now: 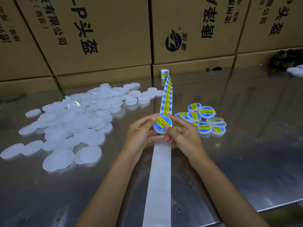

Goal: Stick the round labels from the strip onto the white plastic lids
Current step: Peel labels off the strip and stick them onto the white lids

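Left hand and right hand both pinch labelled lid above strip. Blank lids heaped left on steel table; finished lids piled right. Cardboard boxes closed, contents unseen.

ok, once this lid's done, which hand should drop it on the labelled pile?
Right hand, probably. The pile of blue-and-yellow labelled white lids lies just beyond it on the right, while the left hand sits across the white backing strip, nearer the unlabelled lids.
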Demonstrator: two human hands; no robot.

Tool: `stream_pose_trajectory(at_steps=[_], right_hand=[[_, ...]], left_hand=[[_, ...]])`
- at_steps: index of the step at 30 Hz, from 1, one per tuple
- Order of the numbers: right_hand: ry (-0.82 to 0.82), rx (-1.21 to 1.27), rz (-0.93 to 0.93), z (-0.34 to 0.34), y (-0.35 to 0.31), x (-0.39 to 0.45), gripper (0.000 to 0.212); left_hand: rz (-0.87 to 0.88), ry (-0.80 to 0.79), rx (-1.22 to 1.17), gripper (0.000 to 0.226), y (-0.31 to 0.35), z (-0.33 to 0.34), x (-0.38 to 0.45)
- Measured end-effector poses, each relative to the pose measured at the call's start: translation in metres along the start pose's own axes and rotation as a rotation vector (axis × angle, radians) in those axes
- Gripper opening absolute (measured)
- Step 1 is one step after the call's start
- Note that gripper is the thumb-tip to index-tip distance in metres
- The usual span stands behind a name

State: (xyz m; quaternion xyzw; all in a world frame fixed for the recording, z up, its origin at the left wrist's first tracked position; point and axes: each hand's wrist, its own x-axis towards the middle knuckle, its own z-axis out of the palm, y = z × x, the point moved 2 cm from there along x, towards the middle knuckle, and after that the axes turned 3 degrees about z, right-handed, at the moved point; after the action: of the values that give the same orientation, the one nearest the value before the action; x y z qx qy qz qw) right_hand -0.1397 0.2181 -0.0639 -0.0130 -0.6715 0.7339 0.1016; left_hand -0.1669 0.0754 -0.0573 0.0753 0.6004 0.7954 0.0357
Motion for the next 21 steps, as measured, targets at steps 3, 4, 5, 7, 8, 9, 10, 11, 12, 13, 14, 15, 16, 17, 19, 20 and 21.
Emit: stream_pose_trajectory(at_steps=[3,4,5,7,8,9,10,11,12,13,14,15,16,17,19,20,21], right_hand=[[0.259,0.074,0.032,-0.016,0.005,0.008,0.038],[0.343,0.098,0.051,-0.023,0.006,0.011,0.043],[0.403,0.124,0.074,-0.03,0.007,0.013,0.05],[0.441,0.153,0.123,-0.038,0.01,0.017,0.064],[0.438,0.143,0.141,-0.039,0.01,0.017,0.069],[0.43,0.126,0.152,-0.039,0.011,0.017,0.072],[0.419,0.108,0.155,-0.038,0.011,0.016,0.074],[0.406,0.088,0.152,-0.037,0.011,0.016,0.076],[0.396,0.068,0.149,-0.035,0.011,0.015,0.078],[0.393,0.048,0.146,-0.034,0.011,0.015,0.079],[0.394,0.029,0.142,-0.033,0.012,0.015,0.078],[0.398,0.005,0.138,-0.033,0.013,0.016,0.076],[0.402,-0.036,0.129,-0.033,0.013,0.015,0.071],[0.4,-0.108,0.103,-0.03,0.013,0.014,0.063],[0.351,-0.335,-0.02,-0.019,0.012,0.011,0.042],[0.297,-0.449,-0.094,-0.011,0.011,0.01,0.033],[0.237,-0.547,-0.168,-0.004,0.011,0.011,0.027]], left_hand=[[-0.029,0.073,0.005,0.021,-0.001,-0.002,0.002],[-0.034,0.096,0.012,0.021,-0.002,-0.005,0.003],[-0.035,0.112,0.023,0.022,-0.002,-0.006,0.004],[-0.034,0.14,0.051,0.022,-0.004,-0.01,0.004],[-0.036,0.151,0.064,0.023,-0.005,-0.011,0.005],[-0.038,0.157,0.073,0.023,-0.006,-0.011,0.005],[-0.039,0.163,0.082,0.024,-0.007,-0.012,0.005],[-0.038,0.167,0.09,0.023,-0.008,-0.012,0.006],[-0.034,0.171,0.096,0.023,-0.009,-0.012,0.006],[-0.026,0.174,0.102,0.023,-0.01,-0.013,0.007],[-0.015,0.18,0.107,0.023,-0.012,-0.014,0.007],[0.0,0.19,0.117,0.023,-0.013,-0.014,0.008],[0.018,0.204,0.135,0.024,-0.015,-0.014,0.01],[0.041,0.22,0.159,0.024,-0.017,-0.014,0.011],[0.097,0.243,0.223,0.026,-0.02,-0.014,0.018],[0.129,0.244,0.269,0.029,-0.021,-0.013,0.023],[0.173,0.239,0.338,0.03,-0.021,-0.012,0.03]])
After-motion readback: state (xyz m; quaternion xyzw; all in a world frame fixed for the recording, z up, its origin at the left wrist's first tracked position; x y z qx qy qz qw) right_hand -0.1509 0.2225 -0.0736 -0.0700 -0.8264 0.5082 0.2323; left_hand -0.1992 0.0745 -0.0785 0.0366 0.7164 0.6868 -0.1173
